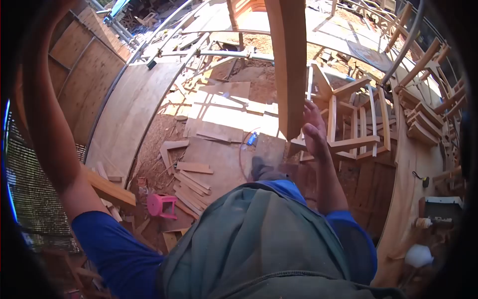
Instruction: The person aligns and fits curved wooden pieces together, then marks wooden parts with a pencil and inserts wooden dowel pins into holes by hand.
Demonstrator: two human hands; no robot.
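Note:
A long wooden beam point(291, 65) stands upright in front of me, from the top edge down to about chest level. My right hand point(314, 127) is beside its lower end, on the right, with fingers apart and palm turned towards the wood. Whether the hand touches the beam cannot be told. At the left my bare left forearm point(42, 109) reaches up past the top edge, and the left hand is out of view.
Wooden frames point(353, 119) stand to the right, near a workbench point(416, 179) with a tape measure point(424, 179). Loose wood strips point(191, 189), a pink stool point(162, 206) and a blue object point(252, 138) lie or stand on the ground. Metal rails point(234, 53) cross ahead.

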